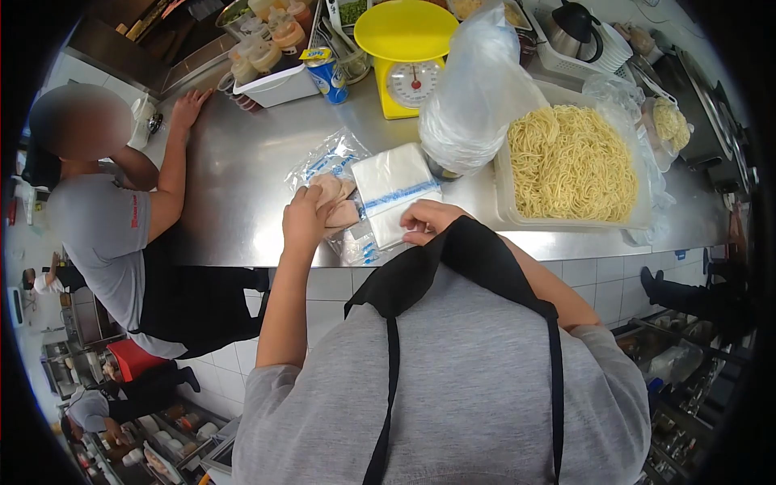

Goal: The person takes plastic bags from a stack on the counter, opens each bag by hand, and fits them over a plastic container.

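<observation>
My left hand is closed on a crumpled pinkish-beige cloth-like piece, whose exact kind I cannot make out. Under and around it lies a clear plastic wrapper with blue print. Just to the right is a flat stack of white plastic bags with a blue stripe across it. The fingers of my right hand are curled at the stack's lower right corner, pinching its edge.
A tub of noodles stands at the right, beside a large filled plastic bag. Behind are a yellow scale, a blue can and a white bin of sauce bottles. A co-worker leans on the steel counter at the left.
</observation>
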Motion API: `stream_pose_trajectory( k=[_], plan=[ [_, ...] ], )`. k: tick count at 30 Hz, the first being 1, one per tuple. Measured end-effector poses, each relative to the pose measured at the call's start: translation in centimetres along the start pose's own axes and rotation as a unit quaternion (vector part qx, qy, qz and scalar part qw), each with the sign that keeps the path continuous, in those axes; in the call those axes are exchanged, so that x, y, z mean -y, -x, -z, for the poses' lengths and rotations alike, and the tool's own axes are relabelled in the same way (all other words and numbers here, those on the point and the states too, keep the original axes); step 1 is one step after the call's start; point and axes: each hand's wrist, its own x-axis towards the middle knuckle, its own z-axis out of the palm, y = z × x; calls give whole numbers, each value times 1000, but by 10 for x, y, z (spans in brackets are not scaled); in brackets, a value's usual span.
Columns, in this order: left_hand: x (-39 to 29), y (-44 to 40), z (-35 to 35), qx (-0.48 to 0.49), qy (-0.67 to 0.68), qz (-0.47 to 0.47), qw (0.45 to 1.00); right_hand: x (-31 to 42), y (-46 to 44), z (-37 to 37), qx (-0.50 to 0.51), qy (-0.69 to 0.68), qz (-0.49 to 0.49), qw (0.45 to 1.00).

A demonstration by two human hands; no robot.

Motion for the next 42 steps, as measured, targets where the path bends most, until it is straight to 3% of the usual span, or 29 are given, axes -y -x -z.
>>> stream_pose_trajectory(
  k=[2, 4, 5, 8, 10, 13, 15, 16, 18, 19, 20, 22, 24, 26, 30, 34, 37, 39, 42],
  plan=[
    [-12, 6, 15, -49, 20, -54, 997, 14, -15, -5, 3, 22, 3, 1000],
    [-56, 15, 50, 33, 274, 60, 959, 41, -25, -3, 3, 24, -18, 1000],
    [-74, 21, 61, 76, 406, 97, 905, 47, -28, -3, 5, 25, -20, 999],
    [-90, 31, 66, 69, 398, 37, 914, 51, -34, -5, 37, 76, 5, 996],
    [-87, 30, 66, 69, 414, 42, 906, 42, -34, -11, -14, 140, 130, 981],
    [-82, 26, 68, 95, 393, 48, 913, 34, -33, -14, -14, 145, 127, 981],
    [-77, 18, 68, 19, 296, 34, 954, 22, -27, -8, 0, 137, 120, 983],
    [-74, 12, 75, -16, 295, 72, 953, 17, -22, -2, 14, 132, 114, 985],
    [-55, -3, 85, 20, 84, 78, 993, 12, -5, 8, 20, 98, 62, 993],
    [-49, -5, 76, -76, -32, -28, 996, 10, 3, 12, 26, 73, 27, 997],
    [-50, -9, 70, -76, -32, -26, 996, 9, 8, 15, 32, 49, -7, 998],
    [-70, -19, 55, -167, 10, -95, 981, 10, 15, 20, 19, 21, -24, 999],
    [-89, -27, 26, -55, 133, -77, 987, 6, 18, 21, -36, 34, -33, 998],
    [-94, -32, -17, 43, 149, -63, 986, 4, 18, 24, -44, 28, -29, 998],
    [-91, -34, -51, -8, 73, -138, 988, 6, 19, 31, -55, 11, -61, 997],
    [-75, -22, -44, -38, 202, -119, 972, 11, 15, 29, -98, -15, -101, 990],
    [-68, -12, -33, -24, 327, -71, 942, 13, 0, 16, -179, 22, -42, 983],
    [-63, -10, -32, -18, 388, -46, 920, 14, -13, 6, -250, 135, 44, 958],
    [-55, -11, -39, -29, 463, -45, 885, -6, -35, 0, -238, 144, 58, 959]
  ],
)
